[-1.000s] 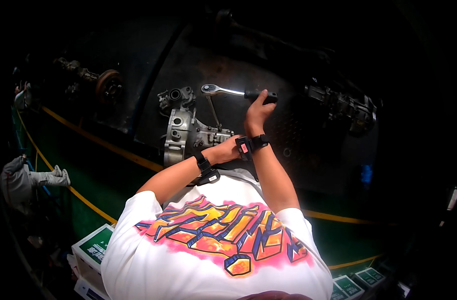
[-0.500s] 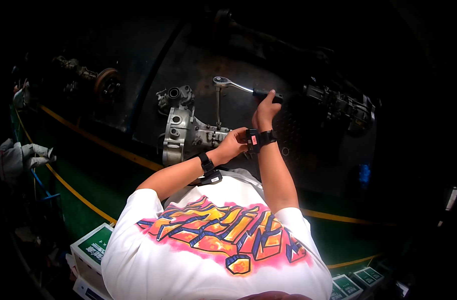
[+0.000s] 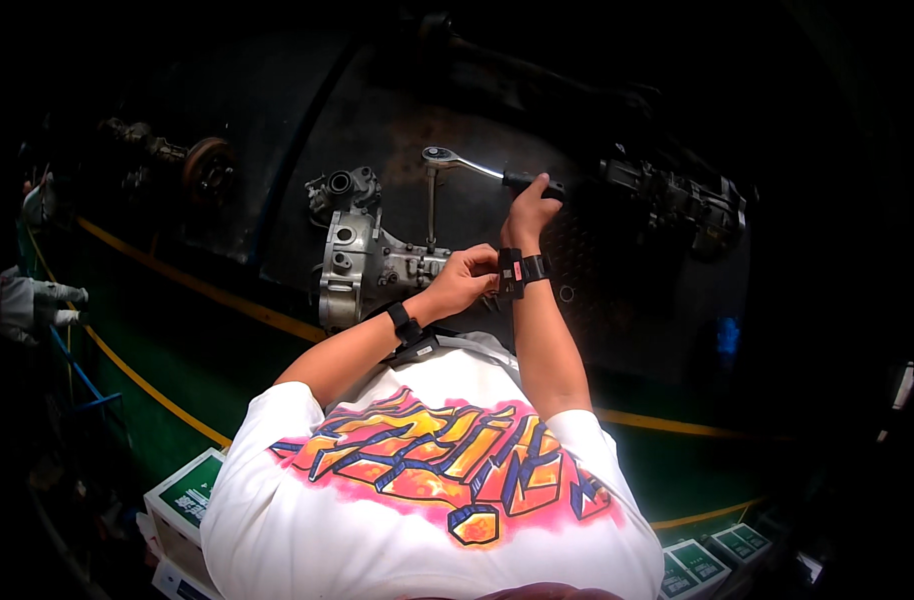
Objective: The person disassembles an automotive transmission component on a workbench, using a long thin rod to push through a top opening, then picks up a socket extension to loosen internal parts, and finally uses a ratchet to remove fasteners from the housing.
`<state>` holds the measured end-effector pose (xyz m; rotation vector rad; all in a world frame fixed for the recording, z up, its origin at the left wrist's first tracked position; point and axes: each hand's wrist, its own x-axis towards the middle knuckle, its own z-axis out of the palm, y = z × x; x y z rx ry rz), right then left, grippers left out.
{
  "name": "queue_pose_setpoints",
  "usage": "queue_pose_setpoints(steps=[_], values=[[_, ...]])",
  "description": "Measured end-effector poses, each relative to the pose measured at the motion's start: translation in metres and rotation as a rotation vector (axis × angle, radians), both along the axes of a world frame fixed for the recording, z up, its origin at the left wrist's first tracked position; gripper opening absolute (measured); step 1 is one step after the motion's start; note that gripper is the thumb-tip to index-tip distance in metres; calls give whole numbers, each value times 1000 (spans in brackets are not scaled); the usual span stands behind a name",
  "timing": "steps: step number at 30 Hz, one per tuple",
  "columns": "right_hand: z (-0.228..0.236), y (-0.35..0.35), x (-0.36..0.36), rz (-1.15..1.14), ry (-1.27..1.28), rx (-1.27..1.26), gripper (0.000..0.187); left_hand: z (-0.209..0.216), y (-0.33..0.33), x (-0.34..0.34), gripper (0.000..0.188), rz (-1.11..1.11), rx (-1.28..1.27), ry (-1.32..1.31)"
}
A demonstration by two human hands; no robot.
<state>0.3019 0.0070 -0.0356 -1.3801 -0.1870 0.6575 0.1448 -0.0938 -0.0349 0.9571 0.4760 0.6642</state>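
My right hand [image 3: 533, 216] is closed round the black grip of a ratchet wrench [image 3: 474, 167]. From the wrench head a long metal extension bar [image 3: 432, 212] reaches down to a silver gearbox [image 3: 345, 268], whose wide bell-shaped end faces left. Where the bar's tip meets the gearbox is too small to make out. Beside the gearbox's narrow right end, my left hand [image 3: 465, 281] has its fingers bent together. Their tips are partly covered by the band device on my right wrist, so what they pinch, if anything, is hidden.
Another gearbox [image 3: 692, 205] lies to the right on the dark bench. At the far left is an axle part with a rusty brake drum [image 3: 209, 168]. Yellow lines [image 3: 197, 275] cross the green floor, and white-green boxes [image 3: 187, 500] stand at lower left. A person's sleeve [image 3: 42, 300] shows at left.
The whole view has shifted slightly. My left fingers have curled a little more, while my right hand keeps its grip on the ratchet wrench, which stays at nearly the same angle.
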Motion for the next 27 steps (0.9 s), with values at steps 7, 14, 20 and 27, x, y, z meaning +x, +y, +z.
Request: queue_pose_setpoints(steps=[7, 14, 20, 27], values=[[2, -2, -10, -18, -302, -211, 63, 28, 0, -2, 16, 112, 62, 24], [3, 12, -20, -84, -426, -329, 62, 45, 10, -5, 15, 143, 107, 83], [11, 11, -29, -53, -405, -269, 63, 59, 12, -9, 14, 194, 199, 243], [-5, 4, -22, -77, -325, -113, 57, 48, 12, -20, 16, 168, 625, 527]])
